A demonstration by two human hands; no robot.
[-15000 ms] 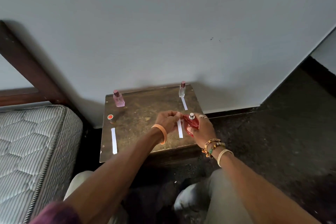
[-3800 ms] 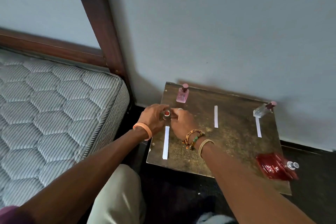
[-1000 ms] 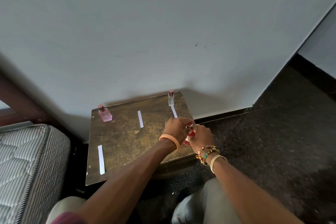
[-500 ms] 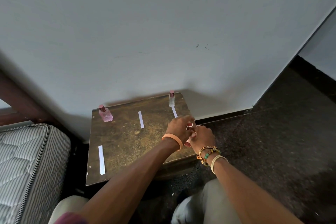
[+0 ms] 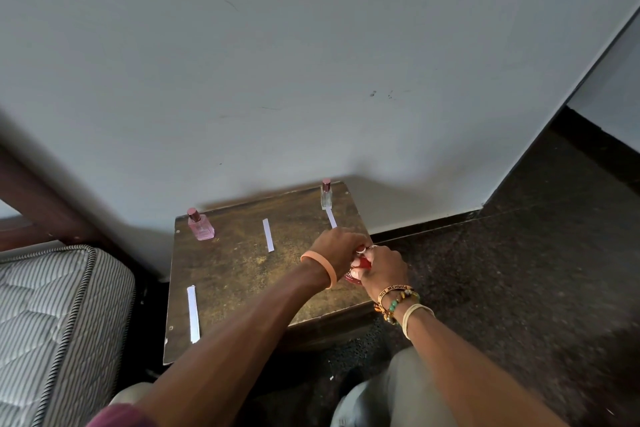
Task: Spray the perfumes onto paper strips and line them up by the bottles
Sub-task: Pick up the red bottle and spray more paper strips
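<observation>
Head view: both hands meet at the counter's (image 5: 235, 274) right edge, abt halfway along it. Right hand (image 5: 382, 267) is wrapped round the red bottle (image 5: 358, 269), fingers curled tight. Left hand (image 5: 337, 246) is curled over the bottle's top, w/ fingertips hidden, so exact contact is unclear. Only slivers of red show between the hands, so can't tell the bottle's tilt or which way the nozzle faces. Pink bottle (image 5: 200, 225) stands upright at the back-left corner and the clear bottle (image 5: 326, 194) upright at the back-right corner, both w/ caps on. 3 paper strips lie flat, long axes running roughly front-to-back. The front-left strip (image 5: 193, 314) lies along the left edge near the front-left corner. The middle strip (image 5: 268, 235) lies near the back edge, between the 2 standing bottles. The right strip (image 5: 331, 218) starts at the clear bottle's base, w/ its near end hidden behind the left hand. Mattress (image 5: 52, 322) is left of the counter, cut off by the frame.
</observation>
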